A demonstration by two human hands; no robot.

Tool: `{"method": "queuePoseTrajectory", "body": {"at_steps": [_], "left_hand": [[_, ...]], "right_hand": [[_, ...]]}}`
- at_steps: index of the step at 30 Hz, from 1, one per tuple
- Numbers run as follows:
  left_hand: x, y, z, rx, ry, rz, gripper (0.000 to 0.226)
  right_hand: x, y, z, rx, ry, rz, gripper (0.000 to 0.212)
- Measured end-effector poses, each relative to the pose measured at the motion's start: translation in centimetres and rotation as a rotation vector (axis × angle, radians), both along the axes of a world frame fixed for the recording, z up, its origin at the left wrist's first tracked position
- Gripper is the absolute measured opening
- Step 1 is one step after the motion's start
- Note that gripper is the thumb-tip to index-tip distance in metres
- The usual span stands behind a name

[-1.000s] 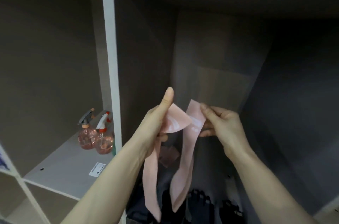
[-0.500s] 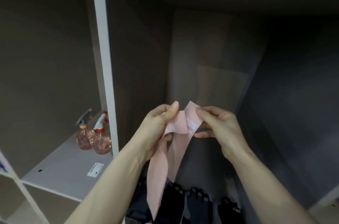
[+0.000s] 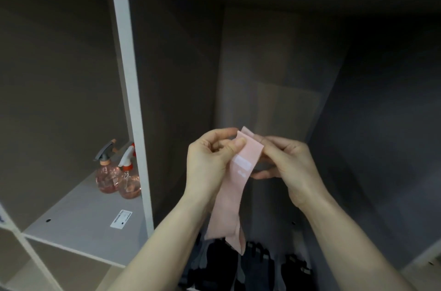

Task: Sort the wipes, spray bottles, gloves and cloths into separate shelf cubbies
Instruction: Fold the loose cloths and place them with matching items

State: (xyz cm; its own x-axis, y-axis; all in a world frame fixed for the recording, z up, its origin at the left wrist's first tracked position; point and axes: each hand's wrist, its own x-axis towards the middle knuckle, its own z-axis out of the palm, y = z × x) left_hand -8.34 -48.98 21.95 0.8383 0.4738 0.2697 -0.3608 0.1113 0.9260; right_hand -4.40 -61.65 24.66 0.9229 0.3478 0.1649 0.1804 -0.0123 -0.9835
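A pale pink glove (image 3: 235, 185) hangs folded in front of the middle cubby. My left hand (image 3: 210, 162) pinches its top end from the left, and my right hand (image 3: 290, 166) pinches the same end from the right. Both layers lie pressed together and dangle down to about wrist height. Below it, dark gloves (image 3: 257, 264) lie on the floor of the middle cubby. Two pink spray bottles (image 3: 118, 177) stand side by side in the left cubby, close to the divider.
A white vertical divider (image 3: 130, 90) separates the left cubby from the middle one. A white label (image 3: 121, 218) is stuck on the left shelf floor. Lower cubbies (image 3: 35, 264) show at the bottom left. The middle cubby is deep and dark.
The two ends of the pink glove, held apart a second ago, have been brought together into one fold. My hands have closed in toward each other.
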Motion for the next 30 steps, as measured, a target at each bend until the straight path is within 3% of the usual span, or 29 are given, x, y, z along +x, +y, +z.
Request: {"method": "queuePoseTrajectory", "body": {"at_steps": [8,16,19,22,26,28,30], "left_hand": [[0.1,0.4,0.0,0.078,0.049,0.05,0.017],[0.3,1.0,-0.2,0.051,0.04,0.079,0.011],[0.1,1.3,-0.1,0.102,0.02,0.079,0.014],[0.4,2.1,0.0,0.234,-0.028,0.081,0.019],[1.4,3.0,0.1,0.151,-0.004,-0.322,0.055],[1.6,2.9,0.1,0.175,-0.013,-0.505,0.048],[1.8,2.6,-0.2,0.224,-0.042,-0.509,0.027]], "right_hand": [[0.6,-0.7,0.6,-0.104,-0.123,0.084,0.016],[0.9,-0.1,1.0,-0.128,-0.102,0.169,0.025],[1.1,-0.1,1.0,-0.209,-0.232,0.194,0.01],[1.9,0.1,1.3,-0.229,-0.311,0.134,0.009],[2.0,0.8,2.5,-0.17,-0.408,0.176,0.014],[2.2,1.5,2.5,-0.2,-0.476,0.17,0.012],[2.5,1.9,2.3,-0.211,-0.481,0.154,0.006]]}}
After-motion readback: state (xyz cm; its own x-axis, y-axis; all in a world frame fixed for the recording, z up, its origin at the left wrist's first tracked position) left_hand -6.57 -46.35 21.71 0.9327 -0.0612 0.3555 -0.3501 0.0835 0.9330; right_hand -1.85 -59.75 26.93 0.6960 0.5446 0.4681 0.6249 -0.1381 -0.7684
